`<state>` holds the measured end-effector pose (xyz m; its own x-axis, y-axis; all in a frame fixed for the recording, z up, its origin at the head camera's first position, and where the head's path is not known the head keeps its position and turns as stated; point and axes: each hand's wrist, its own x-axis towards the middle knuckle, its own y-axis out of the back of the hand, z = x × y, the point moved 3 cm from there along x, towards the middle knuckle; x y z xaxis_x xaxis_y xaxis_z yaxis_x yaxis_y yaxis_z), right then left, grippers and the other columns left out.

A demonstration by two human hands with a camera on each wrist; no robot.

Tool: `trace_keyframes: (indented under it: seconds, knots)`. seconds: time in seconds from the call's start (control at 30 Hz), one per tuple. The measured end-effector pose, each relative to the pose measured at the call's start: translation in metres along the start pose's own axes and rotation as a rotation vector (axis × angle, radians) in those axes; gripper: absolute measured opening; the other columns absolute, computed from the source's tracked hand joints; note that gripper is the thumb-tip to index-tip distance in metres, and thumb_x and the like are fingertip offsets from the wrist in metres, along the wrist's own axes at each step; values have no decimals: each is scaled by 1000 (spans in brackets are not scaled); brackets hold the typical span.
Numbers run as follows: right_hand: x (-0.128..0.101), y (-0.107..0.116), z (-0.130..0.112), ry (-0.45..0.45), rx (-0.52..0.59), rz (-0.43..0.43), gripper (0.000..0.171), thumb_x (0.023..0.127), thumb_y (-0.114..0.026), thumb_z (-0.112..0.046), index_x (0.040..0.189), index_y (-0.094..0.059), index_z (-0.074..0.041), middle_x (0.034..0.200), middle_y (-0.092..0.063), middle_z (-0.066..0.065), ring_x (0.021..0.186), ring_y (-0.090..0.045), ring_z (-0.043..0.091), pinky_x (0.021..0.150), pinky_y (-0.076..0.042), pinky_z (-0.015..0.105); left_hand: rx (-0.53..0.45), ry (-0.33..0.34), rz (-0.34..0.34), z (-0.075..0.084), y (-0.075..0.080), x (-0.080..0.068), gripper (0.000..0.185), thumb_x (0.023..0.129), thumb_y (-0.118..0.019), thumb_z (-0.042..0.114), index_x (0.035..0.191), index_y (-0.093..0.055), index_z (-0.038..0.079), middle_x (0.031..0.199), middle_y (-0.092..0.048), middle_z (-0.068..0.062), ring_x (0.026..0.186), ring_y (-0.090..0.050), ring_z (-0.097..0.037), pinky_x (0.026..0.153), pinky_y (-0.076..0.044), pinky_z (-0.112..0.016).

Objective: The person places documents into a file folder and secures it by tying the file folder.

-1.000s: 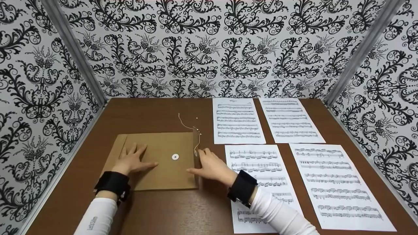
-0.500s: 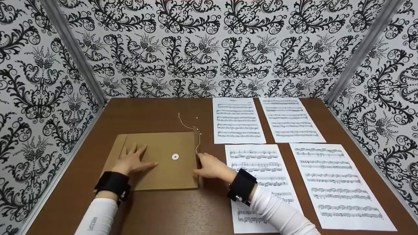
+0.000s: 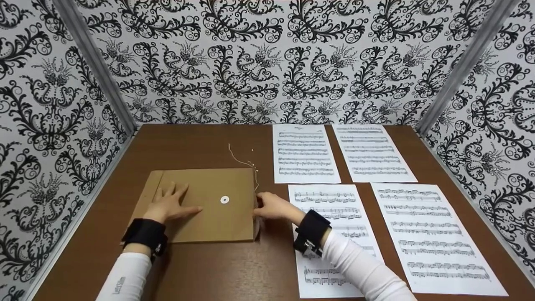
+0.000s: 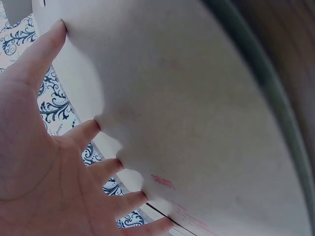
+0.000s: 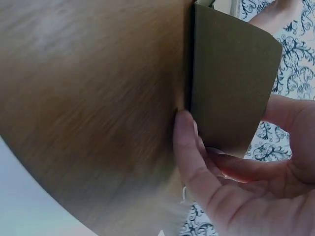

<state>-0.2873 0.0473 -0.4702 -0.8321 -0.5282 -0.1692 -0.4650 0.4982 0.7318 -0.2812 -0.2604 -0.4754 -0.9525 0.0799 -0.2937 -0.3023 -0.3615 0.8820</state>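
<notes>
A brown wooden tabletop (image 3: pixel 200 267) is seen, walled on three sides by black-and-white patterned panels (image 3: pixel 250 62). Well to the right of the right fingers, four sheets of music (image 3: pixel 422 225) are laid out in two rows, reaching from the far edge almost to the near one; the nearest sheet (image 3: pixel 334 234) is partly covered by the right wrist.

The brown envelope (image 3: pixel 209 205) is laid flat, left of centre, plain kraft card with a white round fastener disc (image 3: pixel 225 200) just left of the right fingers. Its left part is pressed down by the left hand (image 3: pixel 169 205), fingers straight and spread apart, tips flat on the card, as the left wrist view shows (image 4: pixel 93 125). At the envelope's right edge the flap (image 5: pixel 231 78) is pinched by the right hand (image 3: pixel 273 205): in the right wrist view the thumb is set against the flap's outer face and curled fingers (image 5: pixel 236 167) behind it, with the flap standing up off the tabletop. A thin string (image 3: pixel 244 161) is trailed from the flap's far end, beyond the right fingers, loose on the wood.

Bare tabletop is left beyond the envelope up to the back wall, along the left wall past the left fingers, and in a wide band at the near edge beneath both wrists. Only a narrow strip is left between the flap and the nearest sheet.
</notes>
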Motion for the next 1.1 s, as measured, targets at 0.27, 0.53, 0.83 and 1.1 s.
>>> trace_keyframes:
  seconds: [0.27, 0.53, 0.83, 1.1]
  knots:
    - [-1, 2, 12, -21, 169, -58, 44, 86, -65, -1, 128, -58, 9, 107, -71, 22, 73, -60, 11, 67, -52, 22, -2, -4, -6, 0, 0, 0, 109, 85, -65, 71, 163, -22, 9, 167, -3, -36, 149, 2, -69, 114, -16, -84]
    - [-6, 2, 14, -54, 345, -53, 52, 85, -66, 4, 135, -53, 11, 122, -68, 27, 87, -66, 15, 76, -59, 26, -16, 1, -34, -1, 2, 1, 110, 85, -66, 71, 163, -21, 9, 167, -2, -36, 150, 3, -68, 113, -14, -85]
    - [-11, 4, 16, -55, 588, -59, 51, 90, -61, 8, 140, -50, 10, 119, -68, 24, 69, -63, 8, 58, -54, 21, -56, -14, -85, -3, 7, 3, 112, 85, -68, 67, 163, -18, 6, 166, 1, -38, 148, 6, -70, 115, -13, -83]
    - [-12, 6, 17, -30, 817, -54, 59, 90, -57, 13, 147, -42, 9, 141, -59, 30, 85, -71, 10, 77, -63, 26, -71, -18, -86, -4, 8, 4, 109, 88, -66, 66, 163, -18, 5, 166, 1, -39, 146, 6, -72, 116, -10, -83]
